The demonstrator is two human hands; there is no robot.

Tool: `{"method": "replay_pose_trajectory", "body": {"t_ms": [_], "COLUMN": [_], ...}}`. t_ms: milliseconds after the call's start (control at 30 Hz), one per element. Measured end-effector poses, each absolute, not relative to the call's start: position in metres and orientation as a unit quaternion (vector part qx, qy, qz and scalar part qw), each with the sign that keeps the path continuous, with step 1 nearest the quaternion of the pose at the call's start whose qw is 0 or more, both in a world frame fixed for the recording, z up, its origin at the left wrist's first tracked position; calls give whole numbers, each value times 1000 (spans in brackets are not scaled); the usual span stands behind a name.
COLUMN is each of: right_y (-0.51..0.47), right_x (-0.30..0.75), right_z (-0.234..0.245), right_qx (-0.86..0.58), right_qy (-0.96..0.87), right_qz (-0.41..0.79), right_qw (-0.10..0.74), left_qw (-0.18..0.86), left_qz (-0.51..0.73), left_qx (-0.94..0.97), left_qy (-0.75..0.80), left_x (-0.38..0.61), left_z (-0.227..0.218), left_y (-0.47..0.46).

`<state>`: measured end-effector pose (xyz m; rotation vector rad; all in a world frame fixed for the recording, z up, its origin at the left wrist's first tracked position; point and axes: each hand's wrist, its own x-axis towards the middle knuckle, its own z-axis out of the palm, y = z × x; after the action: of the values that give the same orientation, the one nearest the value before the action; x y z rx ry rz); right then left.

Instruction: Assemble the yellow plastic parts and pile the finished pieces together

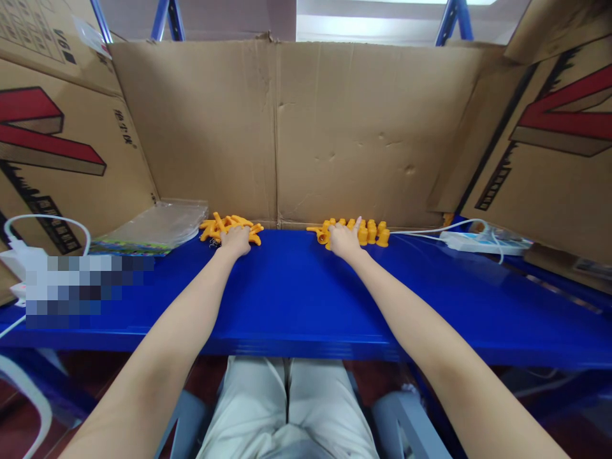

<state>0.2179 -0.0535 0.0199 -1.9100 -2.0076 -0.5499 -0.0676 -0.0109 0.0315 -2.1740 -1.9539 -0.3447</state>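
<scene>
Reaching stage, far edge of blue table [296, 299]: my left hand [235, 241] curled over the loose orange pieces [232, 224], my right hand [343, 240] spread against the standing orange pieces [370, 233], hold on either unclear; lifting one calls for a clean pinch.

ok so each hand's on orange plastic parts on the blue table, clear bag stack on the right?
No. Head view: the clear bag stack lies on the left, next to the orange pile under the left hand. The right hand, its orange cluster and the blue table are as stated.
</scene>
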Motion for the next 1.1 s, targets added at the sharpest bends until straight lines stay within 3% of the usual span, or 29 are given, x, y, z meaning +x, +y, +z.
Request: {"method": "replay_pose_trajectory", "body": {"t_ms": [233,400,667,867,1100], "right_y": [-61,-56,-47,-50,-60], "right_x": [210,201,200,196,187], "right_z": [26,25,12,8,15], "right_qx": [-662,-636,-620,-615,-569], "right_qy": [-712,-726,-694,-725,-782], "right_qz": [-155,-51,98,80,-34], "right_qw": [174,258,352,300,251], "left_qw": [66,62,30,-151,-370], "left_qz": [-165,-228,-481,-671,-617], "left_qx": [-729,-710,-626,-550,-518], "left_qy": [-661,-663,-613,-474,-462], "left_x": [-74,-74,-65,-39,-9], "left_z": [25,23,33,42,40], "left_y": [-7,-5,-5,-7,-27]}}
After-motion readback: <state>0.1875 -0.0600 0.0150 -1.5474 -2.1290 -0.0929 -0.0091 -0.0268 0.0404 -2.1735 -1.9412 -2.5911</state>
